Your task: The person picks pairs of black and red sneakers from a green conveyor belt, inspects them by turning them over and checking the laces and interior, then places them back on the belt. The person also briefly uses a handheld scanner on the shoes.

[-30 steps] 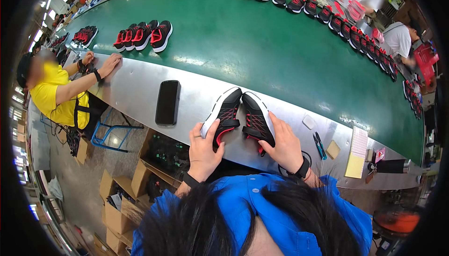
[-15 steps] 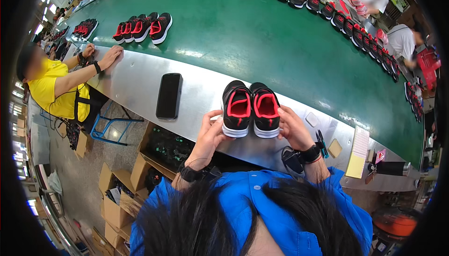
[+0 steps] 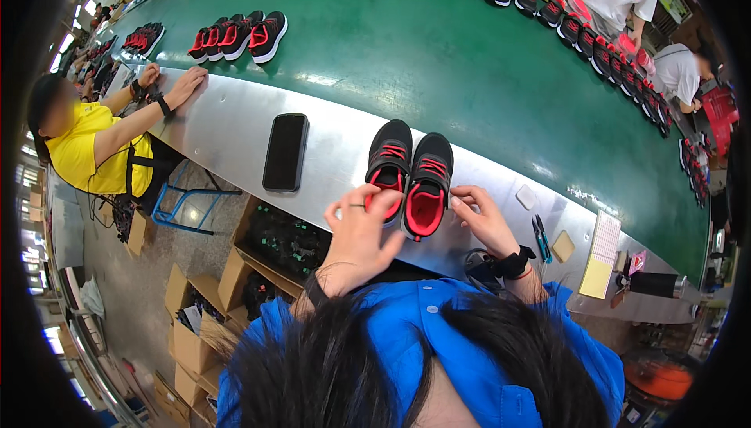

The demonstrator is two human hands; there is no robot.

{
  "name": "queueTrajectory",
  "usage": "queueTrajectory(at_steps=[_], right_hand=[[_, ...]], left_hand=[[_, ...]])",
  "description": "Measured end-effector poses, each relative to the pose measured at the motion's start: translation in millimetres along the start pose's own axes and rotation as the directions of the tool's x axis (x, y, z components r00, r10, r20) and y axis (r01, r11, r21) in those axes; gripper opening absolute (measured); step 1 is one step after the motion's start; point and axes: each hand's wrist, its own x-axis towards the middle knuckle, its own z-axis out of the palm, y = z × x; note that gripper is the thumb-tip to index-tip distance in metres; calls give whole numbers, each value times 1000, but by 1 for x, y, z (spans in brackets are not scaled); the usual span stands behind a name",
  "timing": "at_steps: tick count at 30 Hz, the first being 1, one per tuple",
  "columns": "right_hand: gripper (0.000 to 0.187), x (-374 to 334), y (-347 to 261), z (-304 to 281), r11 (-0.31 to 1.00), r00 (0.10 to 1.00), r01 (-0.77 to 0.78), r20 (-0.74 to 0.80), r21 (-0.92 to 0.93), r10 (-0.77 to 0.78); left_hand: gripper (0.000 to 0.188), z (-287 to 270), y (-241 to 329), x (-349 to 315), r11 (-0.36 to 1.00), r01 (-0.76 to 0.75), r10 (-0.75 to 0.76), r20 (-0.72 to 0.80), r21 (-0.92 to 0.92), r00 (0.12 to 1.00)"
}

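A pair of black sneakers with red laces and red lining rests on the metal ledge, toes pointing away from me. My left hand (image 3: 361,228) is at the heel of the left sneaker (image 3: 389,146), its fingers over the red-lined opening and hiding part of the heel. Its thumb is spread apart, and I see nothing held in it. Beside the heel of the right sneaker (image 3: 432,168), my right hand (image 3: 483,223) is open, with fingertips close to the shoe's side. I cannot tell whether they touch it.
A black phone (image 3: 285,152) lies left of the sneakers. To the right are blue-handled snips (image 3: 541,239), a paper pad (image 3: 601,254) and a black cylinder (image 3: 657,283). More sneakers (image 3: 268,37) stand on the green belt (image 3: 336,29). A person in yellow (image 3: 102,142) sits at left.
The sneakers have tipped from heels facing me to laces facing up, slightly farther away. My left hand has let go of the outer side and come over the heel; my right hand has loosened.
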Motion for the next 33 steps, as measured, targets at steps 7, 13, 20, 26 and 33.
queueTrajectory(at_steps=[7,13,20,26,33], right_hand=[[30,2,7,1,999,999,14,-50,46,-12],[30,0,-1,-7,990,997,-74,-29,124,78],[35,1,21,-10,993,998,-47,-36,109,51],[37,17,15,-19,997,998,-61,23,46,60],[41,124,-87,-65,988,979,25,195,152,-55]], left_hand=[[56,35,17,16,952,-138,108,123,275,987],[56,-18,-10,73,915,-288,288,45,281,957],[63,-103,-76,178,844,-91,276,-283,529,919],[41,-75,-69,221,895,-88,347,-557,438,754],[12,99,-21,231,506,-53,12,-54,-861,998]])
